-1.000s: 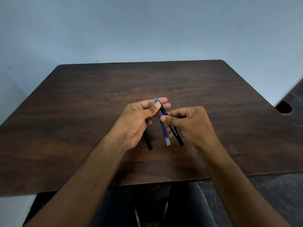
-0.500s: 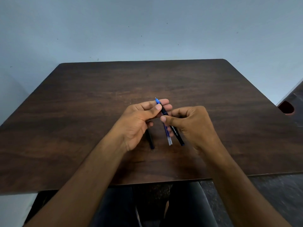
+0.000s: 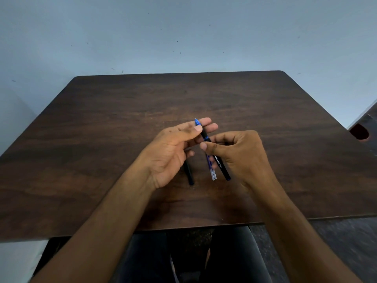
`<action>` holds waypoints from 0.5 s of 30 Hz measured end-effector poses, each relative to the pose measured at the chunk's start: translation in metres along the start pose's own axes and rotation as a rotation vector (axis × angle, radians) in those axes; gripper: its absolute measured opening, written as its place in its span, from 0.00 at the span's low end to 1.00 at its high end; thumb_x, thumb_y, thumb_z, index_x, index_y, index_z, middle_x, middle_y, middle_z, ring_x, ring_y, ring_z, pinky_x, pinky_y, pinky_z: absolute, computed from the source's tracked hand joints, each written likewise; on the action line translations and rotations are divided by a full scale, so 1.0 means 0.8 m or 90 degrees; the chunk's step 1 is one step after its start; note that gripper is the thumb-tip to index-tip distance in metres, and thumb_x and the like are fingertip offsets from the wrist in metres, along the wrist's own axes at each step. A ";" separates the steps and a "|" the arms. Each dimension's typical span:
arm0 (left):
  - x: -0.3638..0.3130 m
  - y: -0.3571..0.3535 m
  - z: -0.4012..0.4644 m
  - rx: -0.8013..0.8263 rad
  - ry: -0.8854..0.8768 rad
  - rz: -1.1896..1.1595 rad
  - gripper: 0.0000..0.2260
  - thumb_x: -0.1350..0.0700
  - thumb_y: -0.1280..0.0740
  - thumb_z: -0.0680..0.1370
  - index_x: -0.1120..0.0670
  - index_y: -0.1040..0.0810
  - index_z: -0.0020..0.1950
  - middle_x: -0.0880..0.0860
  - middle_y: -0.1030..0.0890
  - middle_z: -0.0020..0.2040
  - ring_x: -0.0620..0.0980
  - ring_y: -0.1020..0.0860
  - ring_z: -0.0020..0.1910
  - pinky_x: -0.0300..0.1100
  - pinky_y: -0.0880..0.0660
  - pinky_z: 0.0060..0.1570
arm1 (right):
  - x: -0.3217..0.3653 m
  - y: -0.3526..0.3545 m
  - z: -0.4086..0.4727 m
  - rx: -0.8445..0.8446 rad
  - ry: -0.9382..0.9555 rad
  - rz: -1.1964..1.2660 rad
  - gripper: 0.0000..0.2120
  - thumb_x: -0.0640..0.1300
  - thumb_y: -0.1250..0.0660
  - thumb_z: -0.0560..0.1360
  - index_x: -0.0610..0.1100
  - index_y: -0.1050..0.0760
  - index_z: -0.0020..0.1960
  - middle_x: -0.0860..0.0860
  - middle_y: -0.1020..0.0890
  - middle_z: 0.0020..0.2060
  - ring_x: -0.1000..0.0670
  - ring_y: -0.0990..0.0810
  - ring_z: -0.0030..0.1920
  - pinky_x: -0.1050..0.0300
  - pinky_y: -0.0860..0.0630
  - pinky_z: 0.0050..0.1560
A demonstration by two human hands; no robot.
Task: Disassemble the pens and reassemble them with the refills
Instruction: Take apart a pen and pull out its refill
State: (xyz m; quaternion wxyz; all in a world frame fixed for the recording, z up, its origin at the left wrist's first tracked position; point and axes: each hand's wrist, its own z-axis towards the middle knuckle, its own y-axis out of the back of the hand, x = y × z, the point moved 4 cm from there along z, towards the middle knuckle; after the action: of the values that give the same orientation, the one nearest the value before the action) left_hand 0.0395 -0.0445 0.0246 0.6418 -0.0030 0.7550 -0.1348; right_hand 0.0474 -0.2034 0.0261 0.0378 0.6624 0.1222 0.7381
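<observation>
A dark wood-grain tabletop fills the middle of the frame beneath a pale blue wall. At centre, the left hand pinches the tip end of a black gel pen between thumb and curled fingers, while the right hand grips its barrel just below, thumb across the top. Two blue refills hang from the right hand's grip alongside the barrel, their clear tails pointing toward the lower edge. A second black pen lies on the wood under the left hand, partly hidden. Light, stiff and smooth, the pen would likely slip under a loose hold; the grip section near the tip and the mid-barrel look like the places to twist against each other, and the thin refills could bend if squeezed. Compared with a second ago, both hands hold nearly the same pose, with the pen little changed.
</observation>
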 end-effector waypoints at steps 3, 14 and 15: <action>-0.001 0.005 -0.002 -0.022 -0.007 -0.004 0.12 0.57 0.34 0.80 0.51 0.17 0.62 0.48 0.15 0.60 0.43 0.18 0.59 0.47 0.34 0.58 | 0.001 -0.003 0.000 0.010 -0.006 -0.001 0.09 0.42 0.22 0.70 0.38 0.14 0.49 0.46 0.15 0.30 0.49 0.17 0.29 0.52 0.16 0.35; 0.002 -0.001 0.007 -0.115 -0.037 -0.015 0.17 0.45 0.21 0.62 0.51 0.24 0.39 0.47 0.21 0.34 0.44 0.24 0.35 0.42 0.29 0.45 | 0.007 -0.004 -0.007 0.004 0.010 -0.018 0.09 0.43 0.21 0.70 0.40 0.15 0.48 0.49 0.16 0.28 0.51 0.18 0.28 0.55 0.16 0.33; 0.002 -0.004 0.006 -0.087 -0.036 -0.024 0.16 0.45 0.22 0.65 0.52 0.23 0.43 0.48 0.20 0.36 0.44 0.23 0.36 0.41 0.28 0.43 | 0.007 -0.003 -0.006 0.004 0.008 -0.020 0.09 0.43 0.21 0.70 0.40 0.15 0.47 0.48 0.16 0.28 0.51 0.17 0.27 0.55 0.16 0.33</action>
State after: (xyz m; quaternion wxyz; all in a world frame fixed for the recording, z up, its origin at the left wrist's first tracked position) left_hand 0.0436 -0.0486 0.0230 0.6584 -0.0650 0.7438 -0.0948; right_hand 0.0414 -0.2005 0.0308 0.0464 0.6560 0.1351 0.7411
